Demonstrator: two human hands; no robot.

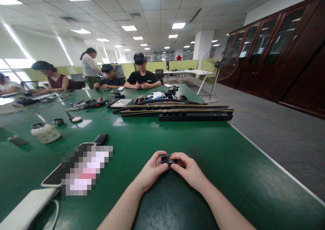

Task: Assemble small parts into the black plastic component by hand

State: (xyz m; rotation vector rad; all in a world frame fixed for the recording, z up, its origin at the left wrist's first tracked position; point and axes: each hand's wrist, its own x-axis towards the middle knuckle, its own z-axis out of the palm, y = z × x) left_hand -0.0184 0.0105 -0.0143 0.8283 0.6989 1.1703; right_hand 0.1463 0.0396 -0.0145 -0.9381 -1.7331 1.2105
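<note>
A small black plastic part with a hollow, box-like shape is held just over the green tabletop. My left hand grips its left end, thumb below and fingers above. On the other end, my right hand closes in the same way, thumb and fingertips round it. Both hands almost meet at the part, and the fingers cover much of it, so its finer detail is hidden.
Long black rails with thin brass-coloured rods lie across the table. To the left are a phone, a white jar and a white box with a cable. Several people sit or stand beyond; a fan stands right.
</note>
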